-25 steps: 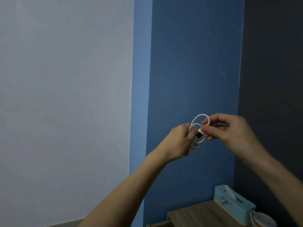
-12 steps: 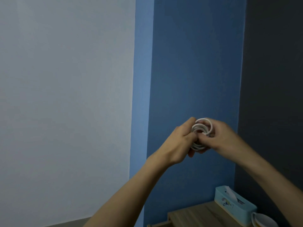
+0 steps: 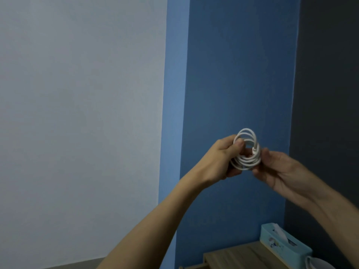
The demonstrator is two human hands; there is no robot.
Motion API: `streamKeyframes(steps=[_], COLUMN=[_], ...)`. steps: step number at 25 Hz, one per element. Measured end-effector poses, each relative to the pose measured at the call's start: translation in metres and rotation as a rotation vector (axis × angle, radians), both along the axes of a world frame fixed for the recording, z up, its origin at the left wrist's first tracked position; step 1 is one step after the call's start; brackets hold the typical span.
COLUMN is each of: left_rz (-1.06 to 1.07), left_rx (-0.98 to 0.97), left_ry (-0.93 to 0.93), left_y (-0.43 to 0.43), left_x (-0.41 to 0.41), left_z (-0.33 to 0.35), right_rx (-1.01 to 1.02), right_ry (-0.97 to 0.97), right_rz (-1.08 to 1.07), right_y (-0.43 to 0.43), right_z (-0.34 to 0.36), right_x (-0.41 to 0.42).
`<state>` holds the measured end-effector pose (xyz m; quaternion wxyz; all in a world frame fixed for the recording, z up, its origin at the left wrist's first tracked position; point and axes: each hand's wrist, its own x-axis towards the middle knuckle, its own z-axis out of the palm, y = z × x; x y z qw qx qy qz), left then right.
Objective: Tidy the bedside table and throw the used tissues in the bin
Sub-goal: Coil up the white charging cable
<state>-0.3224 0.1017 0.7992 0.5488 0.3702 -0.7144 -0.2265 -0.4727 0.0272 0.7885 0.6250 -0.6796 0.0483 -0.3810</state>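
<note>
While both hands are raised in front of the blue wall (image 3: 239, 74), the white cable (image 3: 245, 150) sits between them as a tight stack of loops, high above the counter (image 3: 239, 255) and well clear of it. The left hand (image 3: 219, 158) pinches the coil's near side, thumb pressed over the loops and fingers (image 3: 240, 145) curled through the middle; the right hand (image 3: 279, 171) cups the far side with its fingers only loosely closed, and whether they actually clamp the cable or just steady it I cannot tell, as that hand is blurred. The step in hand looks like finishing the wrap: the plug end seems to lie against the coil's right side, and it wants tucking under a loop so the bundle does not spring apart. Best to keep the left pinch firm and let the right do the threading. Below the coil, the counter shows only its back corner, with a light-blue tissue box (image 3: 281, 243) standing by the dark wall (image 3: 330, 94) and a white mug (image 3: 318, 264) just in front of it at the frame edge. Bare wood left of the box offers the open landing spot; the counter's left edge drops off close by, so set the coil inboard. No used tissues or bin are in view.
</note>
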Motion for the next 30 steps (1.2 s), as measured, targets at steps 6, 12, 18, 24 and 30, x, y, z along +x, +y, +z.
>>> streamKeyframes(steps=[6, 12, 18, 24, 30], left_rz=[0.045, 0.075, 0.089, 0.191, 0.183], left_rx=[0.063, -0.007, -0.066, -0.126, -0.157], left_ry=[-0.033, -0.033, 0.016, -0.097, -0.163], left_y=[0.003, -0.003, -0.003, -0.010, -0.013], left_x=[-0.003, -0.003, -0.001, 0.008, 0.004], left_z=[0.002, -0.002, -0.004, -0.001, -0.004], right_rx=[0.144, 0.202, 0.103, 0.043, 0.058], right_ry=[0.060, 0.008, 0.083, -0.059, -0.134], right_rz=[-0.047, 0.033, -0.119, -0.267, -0.332], right_y=[-0.014, -0.013, -0.016, -0.022, -0.006], right_z=[0.007, 0.009, 0.007, 0.013, 0.018], right_x=[-0.005, -0.004, 0.001, -0.006, 0.006])
